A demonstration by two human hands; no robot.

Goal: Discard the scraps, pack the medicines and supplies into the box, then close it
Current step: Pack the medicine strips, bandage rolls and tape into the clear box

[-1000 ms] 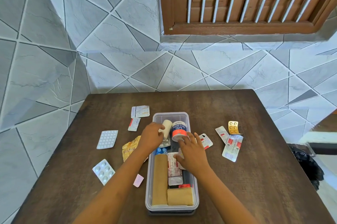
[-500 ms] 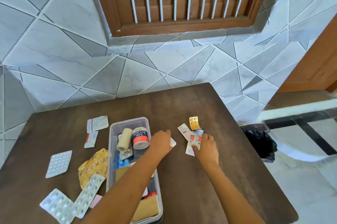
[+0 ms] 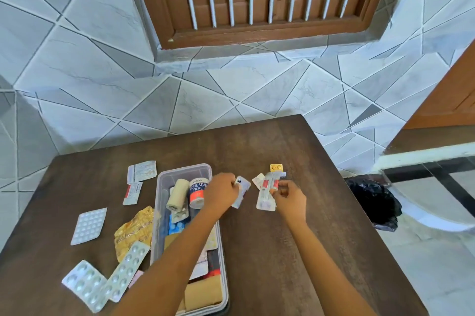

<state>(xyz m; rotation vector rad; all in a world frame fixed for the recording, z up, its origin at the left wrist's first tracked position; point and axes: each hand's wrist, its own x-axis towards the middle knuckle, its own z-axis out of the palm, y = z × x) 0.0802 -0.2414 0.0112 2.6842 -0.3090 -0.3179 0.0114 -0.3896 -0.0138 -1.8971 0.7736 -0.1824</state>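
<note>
A clear plastic box (image 3: 164, 215) stands open on the dark wooden table (image 3: 270, 251), holding a bandage roll (image 3: 177, 193), an adhesive tape roll (image 3: 198, 192) and other supplies. My left hand (image 3: 222, 193) reaches across the box and grips a small blister strip (image 3: 241, 189) just right of it. My right hand (image 3: 290, 198) pinches a red-and-white blister pack (image 3: 267, 195) further right. A small yellow pill strip (image 3: 276, 167) lies beyond that pack.
Left of the box lie silver blister packs (image 3: 88, 225), (image 3: 102, 282), a crumpled gold wrapper (image 3: 133, 233) and paper sachets (image 3: 142, 171), (image 3: 132, 193). A black bin bag (image 3: 372, 200) sits on the floor off the table's right edge. A tiled wall stands behind.
Both hands left the box and went right. The left hand closed on the small strip and the right hand lifted the red-and-white pack. The camera turned right.
</note>
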